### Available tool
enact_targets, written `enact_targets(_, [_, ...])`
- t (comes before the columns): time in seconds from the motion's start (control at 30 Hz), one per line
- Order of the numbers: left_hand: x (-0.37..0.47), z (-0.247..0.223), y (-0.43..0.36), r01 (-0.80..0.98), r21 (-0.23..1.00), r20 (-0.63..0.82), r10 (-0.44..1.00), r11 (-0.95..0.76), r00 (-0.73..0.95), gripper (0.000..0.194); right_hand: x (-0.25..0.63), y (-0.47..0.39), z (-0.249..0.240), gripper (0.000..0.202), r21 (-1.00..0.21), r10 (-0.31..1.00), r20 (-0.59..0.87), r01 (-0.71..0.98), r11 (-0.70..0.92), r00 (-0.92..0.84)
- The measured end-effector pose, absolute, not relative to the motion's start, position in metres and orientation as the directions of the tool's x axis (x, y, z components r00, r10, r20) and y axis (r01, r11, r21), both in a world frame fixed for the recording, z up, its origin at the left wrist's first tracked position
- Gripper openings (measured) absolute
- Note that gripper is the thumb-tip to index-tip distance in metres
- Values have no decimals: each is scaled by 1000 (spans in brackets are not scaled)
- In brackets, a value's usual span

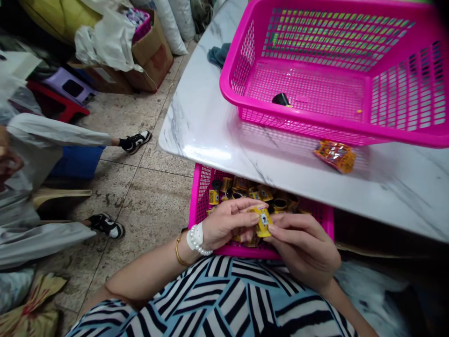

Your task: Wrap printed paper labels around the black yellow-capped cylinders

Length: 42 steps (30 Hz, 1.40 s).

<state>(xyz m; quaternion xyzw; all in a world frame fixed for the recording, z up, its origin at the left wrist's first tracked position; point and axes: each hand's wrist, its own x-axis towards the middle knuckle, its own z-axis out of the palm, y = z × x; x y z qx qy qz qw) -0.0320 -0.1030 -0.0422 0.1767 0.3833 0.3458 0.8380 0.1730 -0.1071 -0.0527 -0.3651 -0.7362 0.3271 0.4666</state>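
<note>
A small yellow piece [263, 222] with a printed label is held between my two hands, above a pink basket [273, 252] on my lap side of the table. My left hand [229, 222] pinches its left side between thumb and fingers. The fingertips of my right hand [305, 245] grip its right edge. Below the hands, the basket holds several yellow and black pieces [264, 192], partly hidden by my hands and the table edge.
On the white marbled table [196, 121] stands a large pink basket [298, 114] with a black piece [281, 99] inside. An orange packet [336, 156] lies before it, a dark cloth [219, 55] to its left. At the left sits a person [45, 135]; cardboard boxes [150, 56] stand behind.
</note>
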Motion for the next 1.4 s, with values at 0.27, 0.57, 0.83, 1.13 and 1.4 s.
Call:
enact_targets(0.27, [-22, -40, -114, -376, 616, -601, 722, 692, 343, 50, 164, -121, -61, 33, -682, 801, 537, 422, 597, -264])
enact_targets(0.57, [-26, -49, -125, -444, 472, -652, 641, 762, 405, 47, 153, -118, -57, 30, -742, 824, 482, 363, 564, -296])
enact_targets(0.83, [-39, -44, -122, -324, 661, -617, 736, 677, 279, 53, 141, -104, -41, 17, -641, 704, 596, 299, 707, -386])
enact_targets(1.13, [-78, -38, -83, -131, 824, -541, 834, 551, 108, 51, 233, -3, -30, 29, -233, 701, 710, 920, 316, -61])
enact_targets(1.4, [-71, -23, -99, -137, 918, -395, 889, 372, -233, 62, 235, 22, -41, 25, -61, 738, 638, 941, 334, -220])
